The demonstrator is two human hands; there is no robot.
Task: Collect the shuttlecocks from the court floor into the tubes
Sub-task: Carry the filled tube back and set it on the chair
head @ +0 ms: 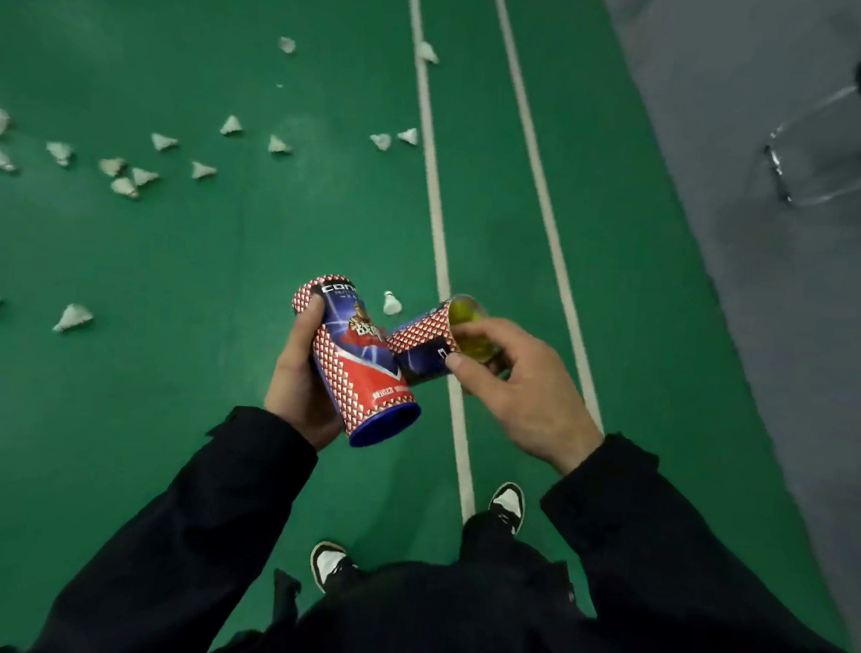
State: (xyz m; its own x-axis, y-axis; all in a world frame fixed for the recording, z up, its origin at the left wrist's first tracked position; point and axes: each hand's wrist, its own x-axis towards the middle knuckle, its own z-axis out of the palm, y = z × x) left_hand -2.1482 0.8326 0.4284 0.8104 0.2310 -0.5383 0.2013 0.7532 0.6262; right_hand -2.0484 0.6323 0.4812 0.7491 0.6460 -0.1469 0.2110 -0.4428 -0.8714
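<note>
1. I saw two patterned tubes held over the green court floor (164, 408). The left tube (358, 367) lay with its long axis running from far-left to near-right, its blue-rimmed end pointing near, toward me, and its other end pointing far. I could not see inside it.
2. The right tube (424, 344) lay more across, its long axis going from its left end, which touched the side of the left tube, out to its right end, which pointed far-right. A yellowish translucent cap (469, 329) sat at that end; blur kept me from telling whether it was on or off, and I could not tell what the tube held.
3. My left hand (300, 388) was wrapped around the left tube from its left side.
4. My right hand (511, 384) gripped the capped end of the right tube, fingers curled over the cap and thumb on the tube's side.
5. One shuttlecock (392, 302) lay on the floor just beyond the tubes. Many more shuttlecocks (141, 174) lay scattered farther off to the left, and a few near the two white lines (439, 249).
6. Far right, on the grey floor (778, 328), stood a blurred metal-framed chair (839, 152).
</note>
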